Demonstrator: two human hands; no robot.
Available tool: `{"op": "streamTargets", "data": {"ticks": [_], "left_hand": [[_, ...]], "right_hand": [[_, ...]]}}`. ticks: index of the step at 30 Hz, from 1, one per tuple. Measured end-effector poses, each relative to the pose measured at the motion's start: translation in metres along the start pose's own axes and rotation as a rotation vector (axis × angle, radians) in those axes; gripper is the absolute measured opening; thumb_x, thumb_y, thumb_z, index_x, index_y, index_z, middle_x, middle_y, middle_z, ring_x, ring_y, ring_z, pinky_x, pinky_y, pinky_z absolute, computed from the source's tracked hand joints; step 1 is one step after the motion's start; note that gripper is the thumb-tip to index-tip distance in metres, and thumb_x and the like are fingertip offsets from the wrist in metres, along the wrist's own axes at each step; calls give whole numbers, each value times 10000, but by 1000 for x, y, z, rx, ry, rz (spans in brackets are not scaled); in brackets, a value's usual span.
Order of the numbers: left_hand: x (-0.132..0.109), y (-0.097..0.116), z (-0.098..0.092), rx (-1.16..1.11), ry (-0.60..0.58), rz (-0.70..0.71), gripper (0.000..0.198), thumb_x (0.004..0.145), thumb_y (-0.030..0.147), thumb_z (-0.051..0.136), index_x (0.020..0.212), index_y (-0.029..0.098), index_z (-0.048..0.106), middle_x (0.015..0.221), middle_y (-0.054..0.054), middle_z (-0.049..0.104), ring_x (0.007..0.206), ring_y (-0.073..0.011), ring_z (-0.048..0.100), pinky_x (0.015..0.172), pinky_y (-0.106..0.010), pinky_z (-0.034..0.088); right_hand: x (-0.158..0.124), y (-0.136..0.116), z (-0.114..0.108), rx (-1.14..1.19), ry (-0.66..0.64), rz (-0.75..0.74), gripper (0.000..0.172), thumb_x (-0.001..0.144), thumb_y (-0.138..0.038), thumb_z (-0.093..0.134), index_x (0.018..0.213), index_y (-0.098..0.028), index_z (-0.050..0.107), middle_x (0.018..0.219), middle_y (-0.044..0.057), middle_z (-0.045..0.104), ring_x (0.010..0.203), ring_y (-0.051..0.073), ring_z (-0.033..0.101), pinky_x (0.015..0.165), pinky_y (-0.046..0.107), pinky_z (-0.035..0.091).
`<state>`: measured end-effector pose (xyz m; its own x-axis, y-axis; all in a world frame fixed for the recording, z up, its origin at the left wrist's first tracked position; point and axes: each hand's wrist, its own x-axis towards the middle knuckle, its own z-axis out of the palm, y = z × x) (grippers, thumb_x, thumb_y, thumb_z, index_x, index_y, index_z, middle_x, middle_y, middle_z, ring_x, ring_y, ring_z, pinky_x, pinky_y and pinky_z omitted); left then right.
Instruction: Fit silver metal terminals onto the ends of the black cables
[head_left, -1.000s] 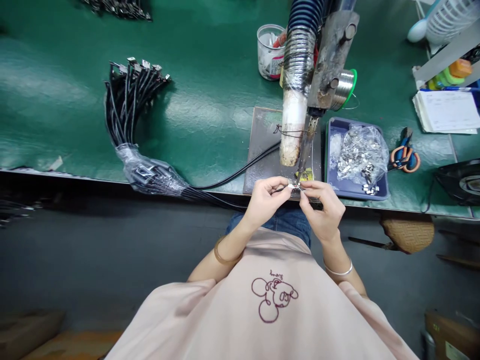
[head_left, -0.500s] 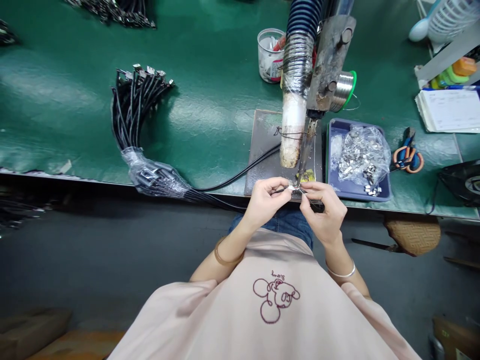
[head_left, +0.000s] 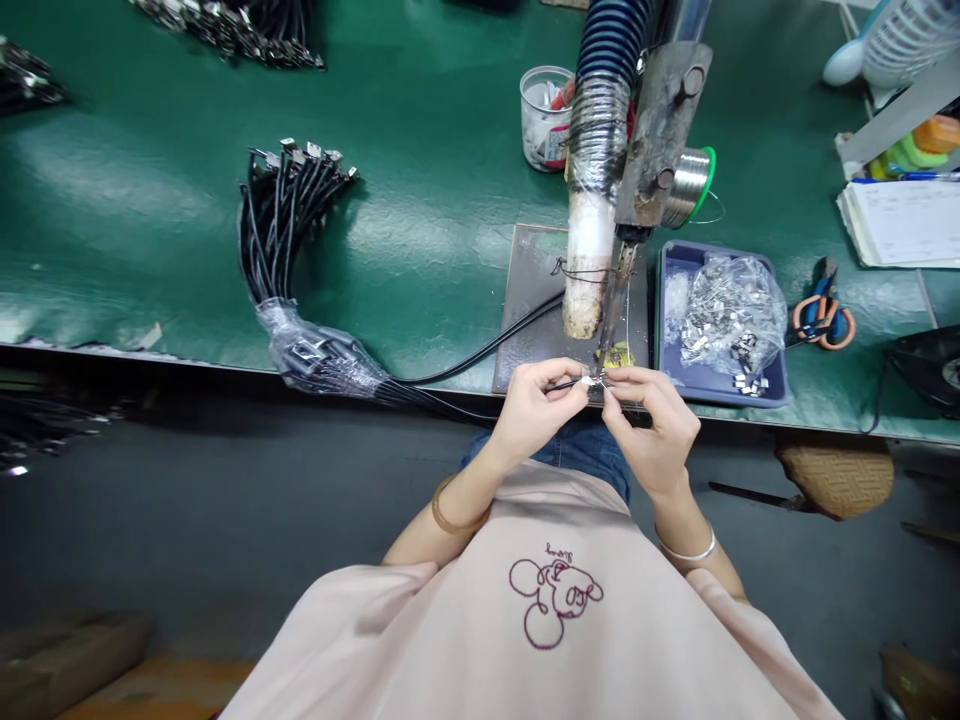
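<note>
My left hand pinches the end of a black cable near the table's front edge. Close against it, my right hand is closed on a small metal connector at the cable's tip. Just above my fingertips is the thin tip of a soldering iron, which hangs from a metal bracket. A white nozzle on a ribbed hose stands beside the iron. Further cables run left into a plastic-wrapped bundle of black cables with metal ends. A yellow sponge lies behind my fingers.
On the right, a blue tray holds a bag of metal connectors. Pliers lie beyond it. A solder spool and a plastic cup stand behind. More cable bundles lie at the back left.
The view has shifted slightly, so the table's things appear a little further right and lower. Both hands keep their pinch near the iron's tip.
</note>
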<state>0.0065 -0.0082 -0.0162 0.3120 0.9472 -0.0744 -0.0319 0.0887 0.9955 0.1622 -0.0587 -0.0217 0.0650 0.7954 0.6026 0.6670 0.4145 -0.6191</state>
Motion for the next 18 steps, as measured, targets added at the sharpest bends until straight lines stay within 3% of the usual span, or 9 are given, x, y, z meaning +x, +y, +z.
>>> {"op": "streamTargets", "data": {"ticks": [18], "left_hand": [[3, -3, -2, -5, -31, -32, 110, 774, 236, 671, 743, 132, 655, 578, 66, 323, 534, -64, 249, 494, -192, 246]], "right_hand": [[4, 1, -1, 1, -28, 25, 145, 877, -94, 669, 885, -238, 670, 997, 42, 754, 918, 197, 736, 842, 374, 621]]}}
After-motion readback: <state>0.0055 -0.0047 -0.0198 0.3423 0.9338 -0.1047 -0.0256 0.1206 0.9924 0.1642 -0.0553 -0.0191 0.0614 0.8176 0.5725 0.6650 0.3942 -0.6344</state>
